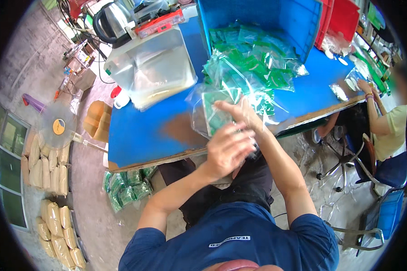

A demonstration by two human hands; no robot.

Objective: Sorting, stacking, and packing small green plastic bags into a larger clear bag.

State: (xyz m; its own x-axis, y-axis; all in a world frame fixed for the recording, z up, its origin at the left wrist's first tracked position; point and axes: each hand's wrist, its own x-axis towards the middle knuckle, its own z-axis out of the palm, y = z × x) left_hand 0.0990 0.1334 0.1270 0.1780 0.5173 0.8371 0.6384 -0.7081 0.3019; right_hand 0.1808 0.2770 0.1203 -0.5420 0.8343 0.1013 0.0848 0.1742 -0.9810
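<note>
A clear plastic bag [199, 109] with flat green packets inside lies at the table's near edge. My right hand [243, 113] reaches over it, closed on the bag's right side, with the thumb lying across the plastic. Just nearer to me, my left hand [230, 147] is raised off the table edge, its fingers loosely bent, apart and blurred by motion; I see nothing in it. Beyond my hands, many green packets in clear film [257, 58] spill from a blue crate [257, 13] lying on its side.
A stack of clear bags [160, 72] lies in a white tray left of the pile. Behind it stand a kettle [114, 21] and a red tool [160, 23]. A white fan [58, 126] is at the table's left; another person [389, 126] works at the right.
</note>
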